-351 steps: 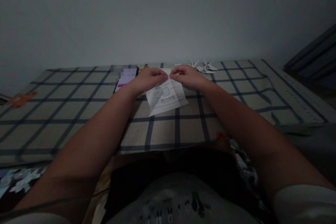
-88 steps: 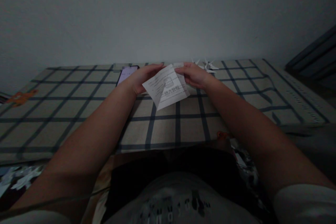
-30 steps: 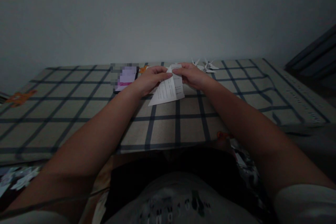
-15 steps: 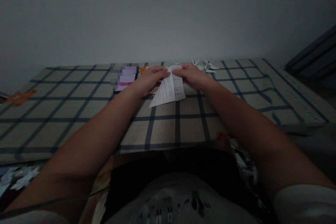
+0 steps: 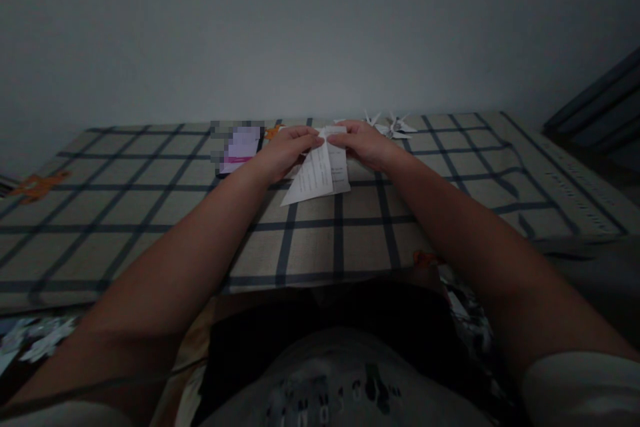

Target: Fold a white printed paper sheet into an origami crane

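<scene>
A folded sheet of printed paper [image 5: 320, 170] is held up between both hands over the checked tablecloth [image 5: 310, 250]. Its lower part widens to a slanted point at the left. My left hand [image 5: 293, 150] pinches the upper left edge with thumb and fingers. On the other side, my right hand [image 5: 363, 143] grips the upper right edge, its thumb close to the left thumb at the centre crease. The fingers behind the sheet are partly hidden. Two folded paper cranes [image 5: 397, 127] rest just beyond the right hand.
A phone [image 5: 243, 150] with a lit, partly blurred screen lies left of the hands. An orange patterned figure [image 5: 40, 185] shows at the table's left. Behind the table rises a plain wall [image 5: 310, 33]. White paper scraps [image 5: 43, 337] sit below the front edge at left.
The paper's lower right part has swung slightly left and under, making the sheet look narrower. Both hands keep nearly the same place and grip.
</scene>
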### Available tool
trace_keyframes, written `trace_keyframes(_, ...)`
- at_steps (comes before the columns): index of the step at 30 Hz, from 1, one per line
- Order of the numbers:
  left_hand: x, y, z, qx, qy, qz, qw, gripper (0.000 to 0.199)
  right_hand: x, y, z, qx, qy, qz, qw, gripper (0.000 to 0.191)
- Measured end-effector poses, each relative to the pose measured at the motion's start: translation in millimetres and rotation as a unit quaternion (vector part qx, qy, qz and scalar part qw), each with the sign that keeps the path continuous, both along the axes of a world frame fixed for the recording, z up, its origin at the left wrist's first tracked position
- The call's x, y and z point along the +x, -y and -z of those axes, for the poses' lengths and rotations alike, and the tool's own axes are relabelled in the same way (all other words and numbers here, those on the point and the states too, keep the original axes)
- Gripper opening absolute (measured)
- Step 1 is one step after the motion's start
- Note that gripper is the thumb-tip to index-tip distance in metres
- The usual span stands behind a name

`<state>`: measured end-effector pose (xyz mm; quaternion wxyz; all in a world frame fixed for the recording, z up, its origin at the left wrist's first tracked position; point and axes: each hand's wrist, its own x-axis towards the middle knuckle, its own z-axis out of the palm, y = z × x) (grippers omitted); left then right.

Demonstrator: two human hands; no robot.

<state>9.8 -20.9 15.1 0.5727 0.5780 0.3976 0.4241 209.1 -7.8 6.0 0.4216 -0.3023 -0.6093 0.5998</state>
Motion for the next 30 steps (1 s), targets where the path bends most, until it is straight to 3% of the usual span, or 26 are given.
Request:
trace_keyframes(16,0.3,1.9,-0.5,-0.008,0.004,-0.003,1.0,0.014,0.8,0.7,-2.1,0.02,0.018,-0.001,1.0,0.015)
trace_keyframes(24,1.2,2.8,-1.7,-0.01,0.006,-0.005,1.0,0.014,0.2,-0.3,-3.0,0.039,0.037,0.038,0.998,0.012)
trace_keyframes(30,1.0,3.2,-2.1,0.001,0.015,-0.02,1.0,0.012,-0.7,0.7,-3.3,0.026,0.002,0.033,0.999,0.012)
